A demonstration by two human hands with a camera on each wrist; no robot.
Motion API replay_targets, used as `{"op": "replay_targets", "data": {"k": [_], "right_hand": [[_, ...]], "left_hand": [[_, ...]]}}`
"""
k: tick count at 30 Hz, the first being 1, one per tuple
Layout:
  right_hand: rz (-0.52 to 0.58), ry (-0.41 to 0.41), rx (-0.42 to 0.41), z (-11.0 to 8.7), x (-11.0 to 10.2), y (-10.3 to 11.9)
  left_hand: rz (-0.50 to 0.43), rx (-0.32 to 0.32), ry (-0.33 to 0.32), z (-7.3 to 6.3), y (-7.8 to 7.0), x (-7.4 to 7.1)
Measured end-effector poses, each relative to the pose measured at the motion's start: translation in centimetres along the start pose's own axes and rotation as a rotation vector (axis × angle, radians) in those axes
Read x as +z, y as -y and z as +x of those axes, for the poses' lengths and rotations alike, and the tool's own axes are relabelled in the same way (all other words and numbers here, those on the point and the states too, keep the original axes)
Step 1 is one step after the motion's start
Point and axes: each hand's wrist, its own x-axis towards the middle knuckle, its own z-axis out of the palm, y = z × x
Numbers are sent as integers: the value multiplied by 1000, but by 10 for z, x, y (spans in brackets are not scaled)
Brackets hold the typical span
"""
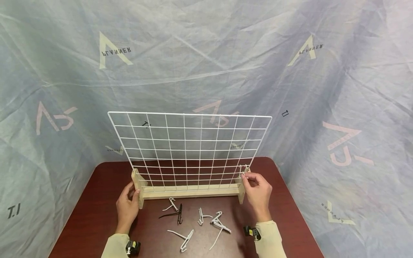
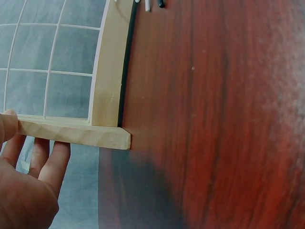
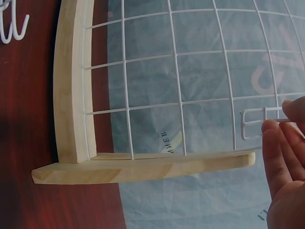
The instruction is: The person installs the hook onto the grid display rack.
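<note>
A white wire grid panel (image 1: 185, 149) stands tilted in a pale wooden stand (image 1: 190, 194) on the table. My left hand (image 1: 127, 208) grips the stand's left side piece, thumb on one side and fingers on the other, as the left wrist view also shows. At the right edge of the panel, my right hand (image 1: 259, 191) pinches a white wire hook (image 3: 243, 125) between thumb and fingertips. The hook's looped end lies against the lower grid wires; whether it is latched on them I cannot tell.
In front of the stand, several white hooks (image 1: 187, 240) and a black hook (image 1: 180, 214) lie scattered on the dark red table (image 1: 87, 215). Grey printed cloth (image 1: 180, 64) hangs behind and on both sides.
</note>
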Motion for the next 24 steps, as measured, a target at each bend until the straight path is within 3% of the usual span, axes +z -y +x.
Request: {"op": "replay_targets", "data": {"k": [10, 24], "right_hand": [[9, -2, -9, -2, -8, 31], [-17, 16, 55, -10, -15, 28]], "left_hand": [[5, 1, -3, 0, -2, 0], [12, -6, 0, 0, -2, -1]]}}
